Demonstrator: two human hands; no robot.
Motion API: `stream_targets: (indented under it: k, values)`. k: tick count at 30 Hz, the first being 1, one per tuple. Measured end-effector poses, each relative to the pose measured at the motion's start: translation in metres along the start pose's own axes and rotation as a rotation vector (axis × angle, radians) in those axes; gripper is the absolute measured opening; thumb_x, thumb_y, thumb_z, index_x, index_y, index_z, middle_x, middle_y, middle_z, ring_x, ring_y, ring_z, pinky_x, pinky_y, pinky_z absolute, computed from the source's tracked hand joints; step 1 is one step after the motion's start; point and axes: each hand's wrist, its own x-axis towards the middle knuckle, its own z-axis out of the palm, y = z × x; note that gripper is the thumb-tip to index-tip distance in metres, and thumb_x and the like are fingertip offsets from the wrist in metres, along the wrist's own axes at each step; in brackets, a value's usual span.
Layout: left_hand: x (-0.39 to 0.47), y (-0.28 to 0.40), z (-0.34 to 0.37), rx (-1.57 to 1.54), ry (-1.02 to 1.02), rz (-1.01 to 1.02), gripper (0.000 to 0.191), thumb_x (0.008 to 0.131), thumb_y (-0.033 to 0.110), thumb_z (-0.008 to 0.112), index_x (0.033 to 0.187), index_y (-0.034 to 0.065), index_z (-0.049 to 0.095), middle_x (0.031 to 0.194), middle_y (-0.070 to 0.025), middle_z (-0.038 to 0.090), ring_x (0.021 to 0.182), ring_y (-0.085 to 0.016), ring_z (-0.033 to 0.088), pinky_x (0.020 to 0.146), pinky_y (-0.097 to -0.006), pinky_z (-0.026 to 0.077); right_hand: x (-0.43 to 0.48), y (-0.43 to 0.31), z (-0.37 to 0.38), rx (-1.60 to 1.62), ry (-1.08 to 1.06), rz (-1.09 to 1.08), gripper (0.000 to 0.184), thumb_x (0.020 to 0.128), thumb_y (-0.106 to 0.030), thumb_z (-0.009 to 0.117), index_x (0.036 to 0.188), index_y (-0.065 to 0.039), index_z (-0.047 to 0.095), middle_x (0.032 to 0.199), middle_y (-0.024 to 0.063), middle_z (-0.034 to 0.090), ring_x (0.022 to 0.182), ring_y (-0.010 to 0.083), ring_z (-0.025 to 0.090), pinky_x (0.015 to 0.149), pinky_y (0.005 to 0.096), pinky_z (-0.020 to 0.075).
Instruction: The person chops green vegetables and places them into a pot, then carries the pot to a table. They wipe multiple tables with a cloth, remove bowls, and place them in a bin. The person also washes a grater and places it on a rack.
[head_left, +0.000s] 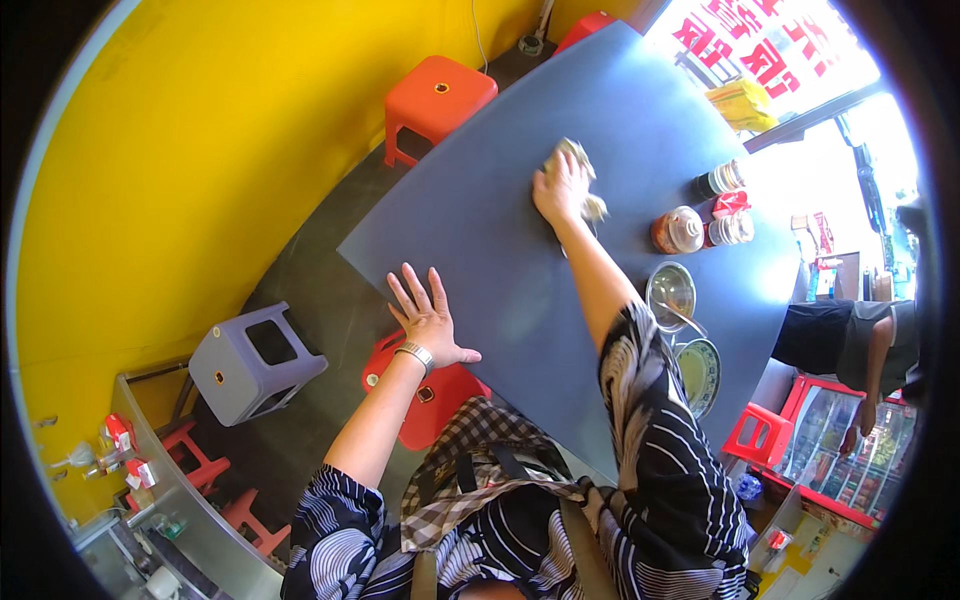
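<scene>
My right hand (562, 187) presses a light, crumpled cloth (576, 159) onto the dark grey tabletop (495, 225); hand and cloth are slightly blurred. My left hand (430, 319), with a metal watch at the wrist, is spread palm down at the table's near left edge and holds nothing. Right of my right hand stand a glass jar of reddish contents (677, 230), a smaller lidded jar (730, 229), a dark bottle (718, 180) and a red packet (730, 203). Nearer to me are a metal bowl (670, 289) with a spoon and a patterned bowl (697, 375).
An orange stool (441, 90) stands beyond the table's left edge, beside the yellow wall. A red stool (439, 397) is under my left forearm, and a grey stool (255, 365) lies farther left. At the right, a person (862, 341) is near a glass-fronted drinks cooler (844, 442).
</scene>
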Motion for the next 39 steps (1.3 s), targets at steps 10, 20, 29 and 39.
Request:
stream_targets:
  k: [10, 20, 29, 39]
  values:
    - [0.003, 0.008, -0.005, 0.04, -0.036, -0.045, 0.162, 0.045, 0.055, 0.091, 0.147, 0.0002, -0.022, 0.147, -0.0358, -0.03, 0.134, -0.053, -0.032, 0.11, -0.0669, 0.005, -0.093, -0.125, -0.035, 0.461, -0.207, -0.329, 0.05, 0.071, -0.011, 0.071, 0.119, -0.003, 0.06, 0.128, 0.0147, 0.053, 0.123, 0.0391, 0.046, 0.107, 0.0464, 0.0364]
    - [0.003, 0.006, 0.004, 0.011, 0.048, -0.009, 0.154, 0.054, 0.049, 0.091, 0.147, 0.0018, -0.023, 0.149, -0.035, -0.028, 0.138, -0.052, -0.027, 0.114, -0.0605, 0.005, -0.306, -0.02, -0.205, 0.385, -0.282, -0.166, 0.04, 0.079, -0.007, 0.067, 0.118, -0.004, 0.062, 0.122, 0.0129, 0.058, 0.118, 0.037, 0.052, 0.101, 0.0475, 0.0437]
    - [-0.039, 0.113, 0.033, -0.258, 0.073, 0.524, 0.042, 0.082, 0.024, 0.07, 0.119, 0.0046, 0.061, 0.098, -0.0143, 0.066, 0.09, -0.028, 0.065, 0.079, -0.0398, 0.052, -0.478, 0.144, -0.398, -0.042, -0.178, 0.312, 0.056, 0.065, -0.004, 0.073, 0.119, -0.009, 0.062, 0.126, 0.013, 0.059, 0.117, 0.0376, 0.054, 0.102, 0.05, 0.0417]
    - [-0.041, 0.271, 0.164, -1.172, -0.707, 0.266, 0.035, 0.101, 0.023, 0.05, 0.126, 0.0001, 0.041, 0.105, -0.0184, 0.065, 0.088, -0.028, 0.07, 0.072, -0.0365, 0.059, -0.361, 0.315, -0.389, 0.078, -0.034, 0.154, 0.046, 0.069, -0.002, 0.069, 0.114, -0.003, 0.063, 0.122, 0.0159, 0.058, 0.121, 0.0393, 0.051, 0.108, 0.0517, 0.0347]
